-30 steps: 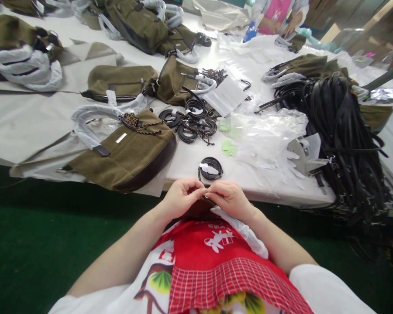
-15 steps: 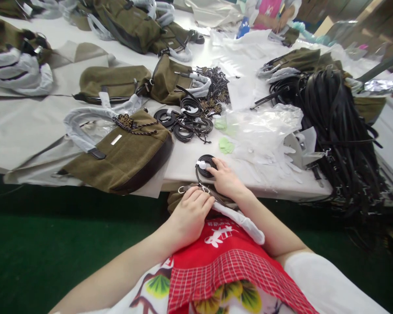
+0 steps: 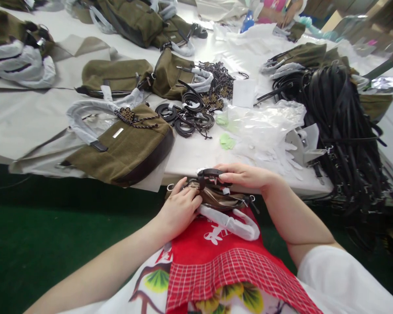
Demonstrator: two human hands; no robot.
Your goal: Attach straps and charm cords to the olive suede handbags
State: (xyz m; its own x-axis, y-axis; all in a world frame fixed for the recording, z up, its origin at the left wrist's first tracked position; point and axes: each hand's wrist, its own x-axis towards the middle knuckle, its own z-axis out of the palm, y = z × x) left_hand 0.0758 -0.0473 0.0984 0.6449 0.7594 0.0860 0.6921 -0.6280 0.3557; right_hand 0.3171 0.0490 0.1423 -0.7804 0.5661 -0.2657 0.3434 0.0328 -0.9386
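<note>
A coiled black strap point(image 3: 210, 173) is pinched in my right hand point(image 3: 237, 175), just above the open mouth of an olive handbag point(image 3: 231, 201). The bag is between the table edge and my red apron, its zip parted and its lining showing. My left hand point(image 3: 182, 207) grips the left side of the bag's opening, with the fingers bent over the rim. A white-wrapped handle point(image 3: 231, 224) hangs from the bag toward me. Most of the bag's body is hidden below its opening and behind my left hand.
A finished-looking olive handbag point(image 3: 127, 150) lies left on the table. Behind it are coiled straps point(image 3: 184, 126) and charm cords point(image 3: 221, 83). Plastic bags point(image 3: 265, 124) and a heap of long black straps point(image 3: 336, 109) lie right. A co-worker's hands point(image 3: 286, 17) show at the back.
My right hand has lifted the coiled strap off the table and brought it over the bag. The bag's mouth now shows open, and my left hand has shifted slightly left.
</note>
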